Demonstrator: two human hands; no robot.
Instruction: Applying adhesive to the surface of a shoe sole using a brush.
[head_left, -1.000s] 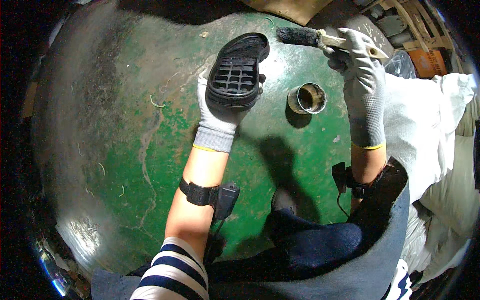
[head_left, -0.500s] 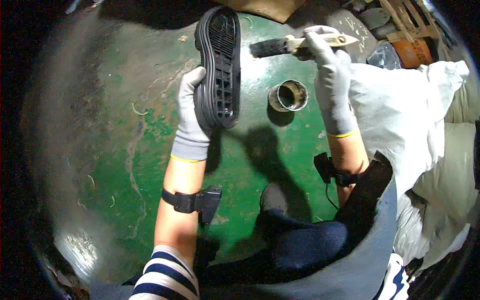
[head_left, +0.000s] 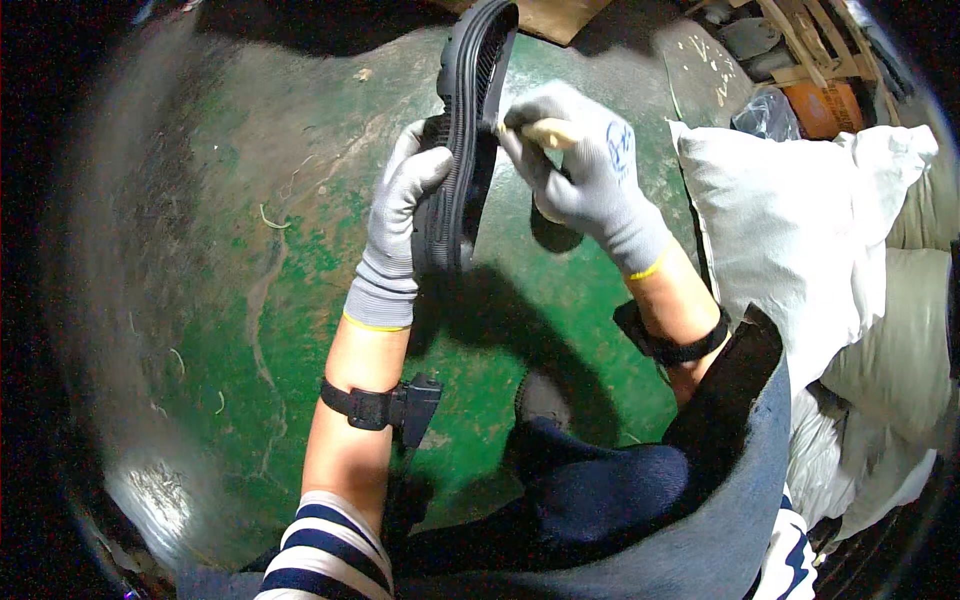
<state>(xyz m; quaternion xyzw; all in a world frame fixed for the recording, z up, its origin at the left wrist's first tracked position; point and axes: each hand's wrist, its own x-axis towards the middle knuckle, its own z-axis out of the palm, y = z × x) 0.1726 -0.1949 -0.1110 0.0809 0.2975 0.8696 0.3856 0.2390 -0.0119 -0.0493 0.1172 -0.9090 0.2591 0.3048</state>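
Note:
A black rubber shoe sole (head_left: 462, 165) is held up, tilted, with its ribbed outer edge turned toward me. My left hand (head_left: 402, 195), in a grey-white knit glove, is closed around the sole's left side. My right hand (head_left: 595, 185), gloved alike, grips a brush by its cream handle (head_left: 550, 133), close against the sole's right side. The brush's dark bristles are mostly hidden behind the sole and fingers. Behind my right hand the small round can cannot be seen; only a dark shadow (head_left: 555, 235) shows below the wrist.
Worn green floor (head_left: 330, 300) lies beneath my hands. Full white sacks (head_left: 770, 230) stand at the right, with an orange-brown box (head_left: 825, 108) and wooden slats (head_left: 800, 35) beyond them. A cardboard piece (head_left: 560, 15) is at the far edge. My knee (head_left: 620, 490) is at the lower middle.
My right hand has moved left and down with the brush, bringing it to the sole. The sole has turned more edge-on and shifted slightly away and right. The can has become hidden.

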